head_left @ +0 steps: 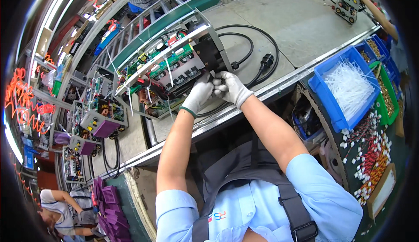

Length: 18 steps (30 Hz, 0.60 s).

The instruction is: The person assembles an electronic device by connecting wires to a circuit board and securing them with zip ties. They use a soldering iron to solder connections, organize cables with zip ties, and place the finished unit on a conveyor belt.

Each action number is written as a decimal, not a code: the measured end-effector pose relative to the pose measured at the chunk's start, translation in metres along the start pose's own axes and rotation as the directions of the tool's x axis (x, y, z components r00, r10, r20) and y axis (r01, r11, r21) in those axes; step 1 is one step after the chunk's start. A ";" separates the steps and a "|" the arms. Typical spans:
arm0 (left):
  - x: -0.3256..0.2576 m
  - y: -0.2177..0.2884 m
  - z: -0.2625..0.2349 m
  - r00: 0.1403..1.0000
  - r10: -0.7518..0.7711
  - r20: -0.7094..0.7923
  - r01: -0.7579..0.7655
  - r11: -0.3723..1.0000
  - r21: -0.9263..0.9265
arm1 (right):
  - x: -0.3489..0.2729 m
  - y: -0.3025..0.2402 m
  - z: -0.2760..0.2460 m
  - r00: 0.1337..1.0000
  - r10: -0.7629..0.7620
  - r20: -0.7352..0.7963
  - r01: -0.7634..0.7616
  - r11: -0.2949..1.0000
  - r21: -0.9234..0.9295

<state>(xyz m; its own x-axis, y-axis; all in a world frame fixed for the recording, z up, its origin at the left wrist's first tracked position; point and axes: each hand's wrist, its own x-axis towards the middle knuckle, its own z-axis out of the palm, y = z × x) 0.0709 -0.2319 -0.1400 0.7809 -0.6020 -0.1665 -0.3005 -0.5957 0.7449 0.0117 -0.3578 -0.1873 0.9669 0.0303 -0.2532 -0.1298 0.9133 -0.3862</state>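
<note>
An open electronic unit (176,62) lies on the bench before me, its metal frame exposing green circuit boards, wires and a copper coil. Both my hands wear white gloves and meet at the near right corner of this unit, by its black end panel (209,52). My left hand (198,96) has its fingers bent and drawn together at the frame. Close beside it, my right hand (234,89) has its fingers curled in a pinch. Whatever sits between the fingertips is hidden. A black power cable (274,41) loops out right of the unit, with its plug (267,60) resting on the bench.
At right stand a blue bin (315,84) of white cable ties, a green tray (395,111) of brass-coloured parts and loose wires with white connectors (371,155). Several similar units (102,122) stand left. A co-worker's arm (379,15) reaches a device (347,5) far right. Another person (65,202) works lower left near purple bins (111,207).
</note>
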 end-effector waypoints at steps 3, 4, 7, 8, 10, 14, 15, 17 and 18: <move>-0.010 0.010 -0.010 0.987 -0.158 0.036 0.159 0.987 -0.031 | 0.000 0.004 0.004 0.997 0.072 0.000 -0.072 0.993 -0.094; -0.011 0.012 -0.010 0.988 -0.151 0.030 0.151 0.989 0.000 | -0.001 0.005 0.004 0.997 0.080 0.001 -0.079 0.989 -0.122; -0.009 0.013 -0.003 0.991 -0.026 -0.129 0.069 0.938 0.340 | -0.003 0.008 0.005 0.996 0.079 -0.035 -0.083 0.990 -0.117; -0.007 0.013 0.002 0.976 0.111 -0.186 0.013 0.827 0.563 | -0.002 0.008 0.004 0.997 0.068 -0.036 -0.072 0.988 -0.136; -0.002 0.012 0.012 0.967 0.147 -0.208 0.050 0.693 0.720 | -0.001 0.007 0.002 0.994 0.060 -0.091 -0.074 0.985 -0.155; 0.003 0.012 0.024 0.947 0.089 -0.308 0.189 0.620 0.762 | 0.000 0.007 -0.001 0.991 0.071 -0.114 -0.078 0.995 -0.056; 0.002 0.012 0.026 0.946 0.076 -0.314 0.196 0.638 0.745 | -0.001 0.007 -0.001 0.993 0.010 -0.120 -0.034 0.979 -0.201; -0.002 0.010 0.030 0.924 0.112 -0.365 0.198 0.676 0.710 | -0.003 0.007 -0.002 0.982 -0.138 -0.129 0.062 0.879 -0.472; -0.005 0.008 0.031 0.915 0.120 -0.385 0.209 0.675 0.707 | -0.005 0.005 -0.003 0.966 -0.241 -0.091 0.110 0.704 -0.702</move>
<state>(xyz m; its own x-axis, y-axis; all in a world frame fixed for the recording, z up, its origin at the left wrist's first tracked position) 0.0471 -0.2500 -0.1533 0.8895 -0.4177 0.1852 -0.4269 -0.9042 0.0113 0.0053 -0.3544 -0.1906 0.9456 -0.2280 -0.2321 -0.1393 0.3609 -0.9221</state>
